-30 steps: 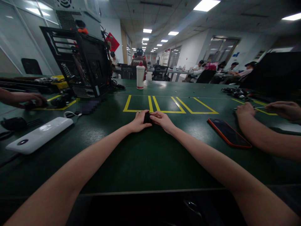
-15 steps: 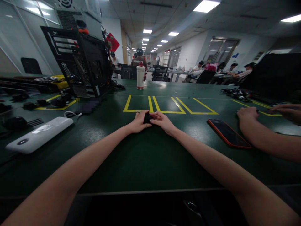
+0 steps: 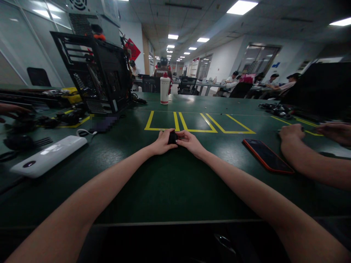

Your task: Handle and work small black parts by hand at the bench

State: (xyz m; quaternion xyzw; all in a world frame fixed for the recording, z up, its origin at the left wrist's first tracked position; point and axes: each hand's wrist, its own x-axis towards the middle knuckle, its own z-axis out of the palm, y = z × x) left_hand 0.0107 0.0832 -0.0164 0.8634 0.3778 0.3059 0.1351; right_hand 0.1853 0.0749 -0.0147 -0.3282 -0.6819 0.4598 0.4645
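Note:
A small black object [image 3: 172,137], too small and dark to name, is between my two hands just in front of the yellow tape marks [image 3: 192,130]. My left hand [image 3: 162,143] is closed around its left side, with the thumb in front and fingers behind. From the right, the fingertips of my right hand [image 3: 191,143] pinch at its edge. Both hands rest low over the green tabletop [image 3: 170,186]. My fingers hide part of the object.
A white power strip [image 3: 49,156] and a black computer case [image 3: 106,73] stand left. A white cup [image 3: 164,89] is at the back. To the right lie an orange-edged phone [image 3: 268,156] and another person's hands [image 3: 292,132]. Another hand [image 3: 12,110] reaches in at far left.
A person's hand has come into view at the far left, over the black parts. My hands keep nearly the same hold on the black object; the view has shifted slightly.

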